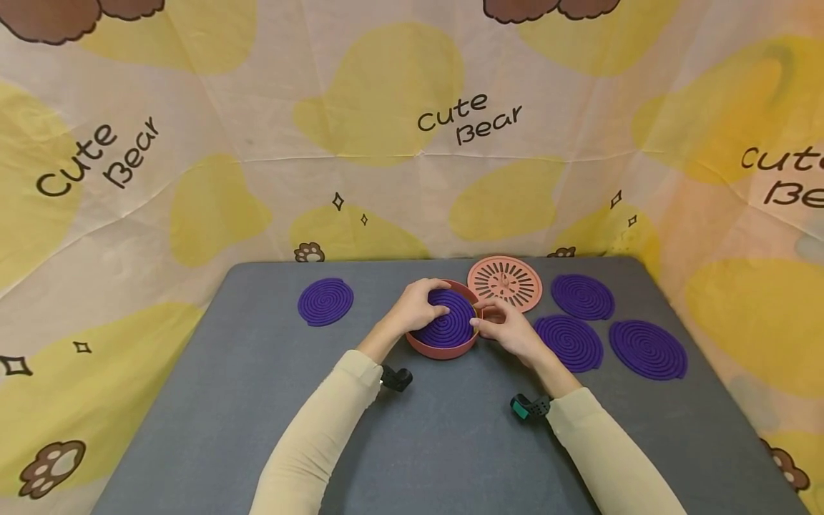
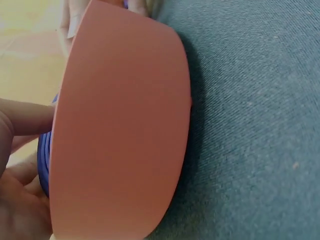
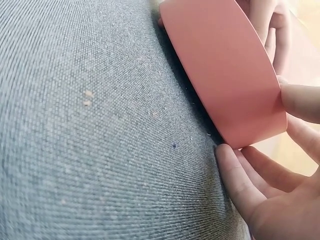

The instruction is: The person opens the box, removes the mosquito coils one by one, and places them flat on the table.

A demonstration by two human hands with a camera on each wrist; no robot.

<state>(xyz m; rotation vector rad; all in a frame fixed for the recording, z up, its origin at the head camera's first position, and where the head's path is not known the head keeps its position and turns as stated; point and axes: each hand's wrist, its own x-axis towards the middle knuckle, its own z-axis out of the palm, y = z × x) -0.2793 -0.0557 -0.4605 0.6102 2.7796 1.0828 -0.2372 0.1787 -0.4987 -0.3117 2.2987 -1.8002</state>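
Observation:
In the head view a round pink box (image 1: 443,353) stands near the middle of the table. A purple mosquito coil (image 1: 444,332) sits tilted in its opening, part of it above the rim. My left hand (image 1: 414,307) holds this coil, thumb over its face and fingers at the far side. My right hand (image 1: 510,331) grips the box's right side, the thumb at the rim. The right wrist view shows its fingers low against the pink wall (image 3: 225,65). From the left wrist the wall (image 2: 120,120) hides most of the coil (image 2: 44,165). The box's inside is mostly hidden.
A pink slotted lid (image 1: 505,282) lies behind the box to the right. Several loose purple coils rest on the grey table (image 1: 438,443): one coil (image 1: 325,302) at left, others (image 1: 648,349) at right. A patterned cloth (image 1: 386,129) hangs behind the table.

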